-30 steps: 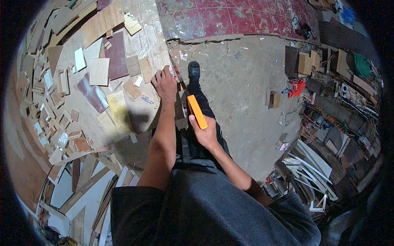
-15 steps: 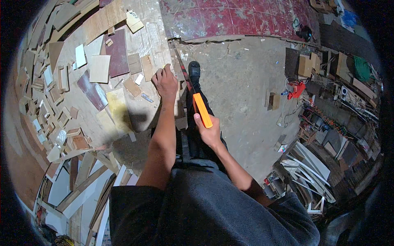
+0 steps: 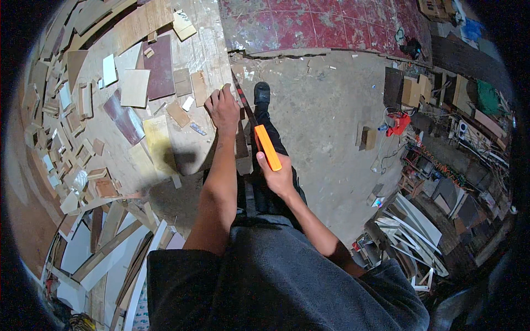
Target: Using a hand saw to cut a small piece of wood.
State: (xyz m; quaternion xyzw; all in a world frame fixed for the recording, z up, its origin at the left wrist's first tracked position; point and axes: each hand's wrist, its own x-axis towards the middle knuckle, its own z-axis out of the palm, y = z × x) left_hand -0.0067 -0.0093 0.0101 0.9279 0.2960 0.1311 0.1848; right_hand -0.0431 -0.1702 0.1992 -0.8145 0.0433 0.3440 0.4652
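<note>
1. Floor (image 3: 331, 138): bare grey concrete, right of the bench.
2. Bench (image 3: 207, 44): pale wooden top, left of the floor, strewn with wood offcuts.
3. Tiles (image 3: 309, 25): red, worn, beyond the concrete.
4. Boards (image 3: 107, 252): brown and white, heaped at lower left, near the bench.
5. Panel (image 3: 159, 71): maroon, lying flat on the bench among offcuts.
6. Saw (image 3: 268, 148): orange handle, dark blade with red marks. Located alongside the bench's right edge, blade pointing away from the person. Blade-to-bench contact cannot be determined.
7. Shoe (image 3: 261, 92): black, on the floor just right of the blade.
8. Right hand (image 3: 279, 175): closed around the rear of the saw handle, thumb on the near side.
9. Left hand (image 3: 224, 110): at the bench edge, left of the blade, fingers bent and slightly spread. Whether it grips a piece cannot be determined.
10. Block (image 3: 148, 53): small, wooden, at the panel's upper left.
</note>
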